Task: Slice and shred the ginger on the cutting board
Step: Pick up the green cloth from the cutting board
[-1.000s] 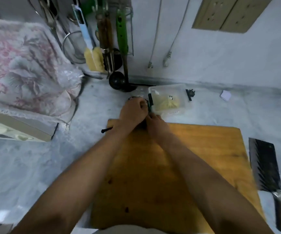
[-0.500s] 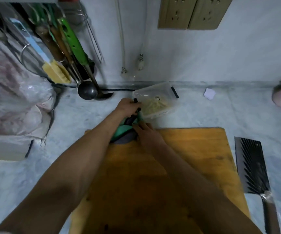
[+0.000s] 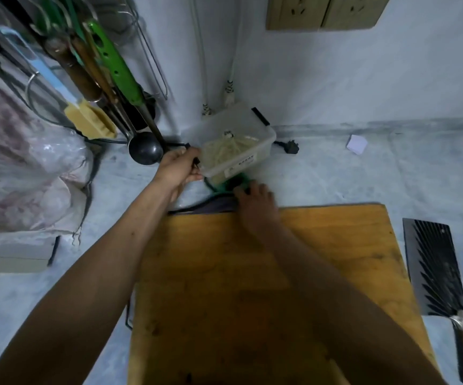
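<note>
A clear plastic box [image 3: 241, 134] with pale shredded ginger [image 3: 224, 151] inside is tilted up off the counter behind the wooden cutting board [image 3: 252, 287]. My left hand [image 3: 179, 168] grips the box's left end by its black latch. My right hand [image 3: 255, 201] reaches under the box, its fingers on a green and black lid [image 3: 224, 187] lying at the board's far edge. The board's surface is bare. A dark cleaver [image 3: 436, 273] lies on the counter to the right of the board.
Utensils hang at the back left, among them a green-handled tool [image 3: 113, 59] and a black ladle [image 3: 144, 151]. A plastic-covered floral bundle [image 3: 22, 168] fills the left. A black plug [image 3: 290, 147] and white paper scrap [image 3: 357, 144] lie behind the board.
The box has been lifted and tilted, now held by my left hand. My right hand moved under it onto the green lid. The view shifted left and closer.
</note>
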`<action>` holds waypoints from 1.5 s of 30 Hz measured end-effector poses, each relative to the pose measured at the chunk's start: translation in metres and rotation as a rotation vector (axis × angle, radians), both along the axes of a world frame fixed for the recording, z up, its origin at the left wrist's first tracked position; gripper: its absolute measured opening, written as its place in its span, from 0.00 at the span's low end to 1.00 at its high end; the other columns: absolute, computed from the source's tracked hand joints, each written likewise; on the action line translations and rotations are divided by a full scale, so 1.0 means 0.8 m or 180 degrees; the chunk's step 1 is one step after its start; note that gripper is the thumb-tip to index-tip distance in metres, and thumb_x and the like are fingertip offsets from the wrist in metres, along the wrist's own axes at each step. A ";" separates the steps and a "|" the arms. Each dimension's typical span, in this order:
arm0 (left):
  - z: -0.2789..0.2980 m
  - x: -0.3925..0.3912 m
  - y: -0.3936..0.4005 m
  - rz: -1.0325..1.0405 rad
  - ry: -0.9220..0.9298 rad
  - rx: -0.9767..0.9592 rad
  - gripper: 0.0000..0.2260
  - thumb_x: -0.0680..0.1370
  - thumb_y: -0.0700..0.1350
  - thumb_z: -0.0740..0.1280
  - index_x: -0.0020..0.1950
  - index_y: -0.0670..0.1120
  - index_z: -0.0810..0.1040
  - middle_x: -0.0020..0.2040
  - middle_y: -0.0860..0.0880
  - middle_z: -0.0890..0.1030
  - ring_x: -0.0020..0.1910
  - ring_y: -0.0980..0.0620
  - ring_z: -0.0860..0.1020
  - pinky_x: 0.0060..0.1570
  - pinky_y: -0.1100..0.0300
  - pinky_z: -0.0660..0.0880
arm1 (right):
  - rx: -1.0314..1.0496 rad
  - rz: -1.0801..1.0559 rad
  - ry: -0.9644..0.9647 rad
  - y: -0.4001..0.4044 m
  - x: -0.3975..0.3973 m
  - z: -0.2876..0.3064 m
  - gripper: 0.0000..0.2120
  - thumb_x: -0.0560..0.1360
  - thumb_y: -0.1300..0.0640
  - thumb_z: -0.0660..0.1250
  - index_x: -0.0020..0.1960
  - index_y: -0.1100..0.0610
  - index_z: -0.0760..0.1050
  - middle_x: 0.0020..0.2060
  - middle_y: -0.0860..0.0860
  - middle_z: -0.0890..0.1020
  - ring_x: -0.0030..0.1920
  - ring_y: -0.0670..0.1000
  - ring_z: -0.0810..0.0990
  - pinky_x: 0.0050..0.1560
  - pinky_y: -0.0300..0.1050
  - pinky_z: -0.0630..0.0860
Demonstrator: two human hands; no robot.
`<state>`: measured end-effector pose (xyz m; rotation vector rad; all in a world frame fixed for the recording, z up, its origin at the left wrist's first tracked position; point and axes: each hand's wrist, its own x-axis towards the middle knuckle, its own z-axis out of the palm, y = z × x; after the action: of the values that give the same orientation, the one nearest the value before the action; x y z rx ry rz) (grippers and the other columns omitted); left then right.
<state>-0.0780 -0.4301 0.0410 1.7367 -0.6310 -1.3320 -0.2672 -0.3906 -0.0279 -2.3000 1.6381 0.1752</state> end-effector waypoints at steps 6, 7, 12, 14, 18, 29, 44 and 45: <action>-0.020 -0.015 0.020 0.0156 0.0087 0.0014 0.07 0.80 0.45 0.67 0.51 0.41 0.74 0.38 0.45 0.78 0.31 0.53 0.77 0.33 0.64 0.79 | -0.0177 -0.1458 -0.0104 -0.030 -0.084 -0.011 0.21 0.82 0.57 0.57 0.75 0.57 0.63 0.72 0.64 0.63 0.67 0.66 0.65 0.67 0.60 0.65; -0.024 -0.023 0.022 0.0154 0.0138 0.0037 0.08 0.80 0.45 0.67 0.53 0.40 0.75 0.40 0.43 0.79 0.35 0.50 0.79 0.34 0.63 0.80 | -0.0137 -0.1157 -0.0119 -0.020 -0.068 -0.009 0.22 0.82 0.58 0.57 0.76 0.57 0.63 0.73 0.63 0.62 0.69 0.66 0.64 0.69 0.59 0.65; -0.031 -0.067 0.025 0.0129 0.0300 0.0070 0.07 0.79 0.45 0.68 0.51 0.42 0.74 0.48 0.40 0.78 0.47 0.45 0.79 0.49 0.56 0.82 | -0.0068 -0.0019 -0.0122 -0.029 -0.150 -0.008 0.22 0.81 0.58 0.61 0.75 0.55 0.67 0.72 0.61 0.65 0.68 0.64 0.66 0.67 0.57 0.67; -0.029 -0.086 0.026 0.0045 0.0252 0.0023 0.06 0.79 0.45 0.68 0.47 0.43 0.74 0.46 0.40 0.77 0.45 0.46 0.79 0.48 0.57 0.82 | -0.0206 -0.0654 -0.0041 -0.053 -0.239 -0.011 0.21 0.80 0.58 0.63 0.72 0.57 0.69 0.69 0.64 0.68 0.64 0.67 0.69 0.63 0.59 0.71; -0.023 -0.126 0.034 0.0014 0.0103 -0.0036 0.09 0.79 0.44 0.68 0.41 0.45 0.73 0.42 0.43 0.78 0.40 0.49 0.79 0.38 0.63 0.80 | -0.0340 -0.2033 -0.0010 -0.069 -0.332 -0.011 0.20 0.81 0.55 0.62 0.70 0.61 0.67 0.68 0.67 0.67 0.63 0.70 0.68 0.60 0.61 0.70; -0.027 -0.216 0.043 -0.0015 0.0129 0.0222 0.07 0.79 0.45 0.68 0.49 0.41 0.75 0.43 0.43 0.78 0.38 0.50 0.80 0.34 0.63 0.80 | -0.0022 -0.1874 0.0143 -0.057 -0.366 -0.003 0.24 0.82 0.56 0.61 0.77 0.57 0.61 0.76 0.64 0.60 0.71 0.68 0.63 0.66 0.59 0.69; -0.032 -0.095 0.034 -0.0212 -0.1429 0.0271 0.08 0.80 0.49 0.68 0.47 0.46 0.75 0.45 0.41 0.80 0.36 0.46 0.76 0.39 0.55 0.76 | -0.0346 -0.1116 -0.2043 -0.021 -0.260 0.064 0.18 0.76 0.61 0.67 0.66 0.59 0.74 0.61 0.61 0.76 0.60 0.61 0.75 0.59 0.54 0.74; -0.034 -0.095 0.035 -0.0185 -0.1469 0.0228 0.09 0.79 0.51 0.69 0.48 0.45 0.76 0.48 0.41 0.81 0.41 0.44 0.79 0.46 0.53 0.79 | -0.0273 -0.1174 -0.2206 -0.010 -0.254 0.072 0.19 0.76 0.62 0.68 0.67 0.59 0.73 0.59 0.59 0.76 0.58 0.58 0.76 0.56 0.48 0.74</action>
<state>-0.1543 -0.4022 0.0135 2.1197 -0.9019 -1.0014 -0.4703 -0.3990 0.0296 -1.7545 1.6404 -0.7024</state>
